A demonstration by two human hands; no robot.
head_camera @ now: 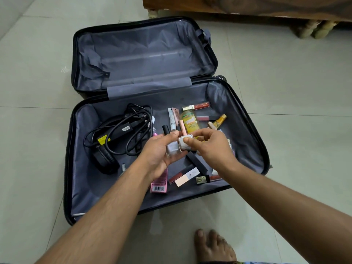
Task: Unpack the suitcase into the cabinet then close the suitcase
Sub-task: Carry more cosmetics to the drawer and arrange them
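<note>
The suitcase (pixel 245 141) lies wide open on the tiled floor (pixel 295 88). The far half is lined with grey cloth and nothing is seen in it. The near half is full of small things.

Over the near half, two small bottles are held side by side. The pale purple bottle (pixel 172 148) is held in the left hand (pixel 162 149), with the fingers curled under it and the thumb on top. The white bottle (pixel 184 142) is pinched by the right hand (pixel 211 145), thumb in front and fingers behind. The two bottles are touching.

Behind the hands, a yellow bottle (pixel 190 120) is seen lying flat. A small gold tube (pixel 219 121) lies just to its right, and a red lip tube (pixel 198 106) lies beyond it. Below the hands, a pink pack (pixel 159 184) with a bar code, a long black stick (pixel 197 161) and a white and peach tube (pixel 187 177) are spread on the lining.

On the left side of the near half, a heap of black cables (pixel 131 126) is piled, with a black charger (pixel 106 161) in front of it.

A bare foot (pixel 213 246) is seen on the floor near the suitcase. A wooden piece of furniture (pixel 247 8) stands at the far edge of the floor.
</note>
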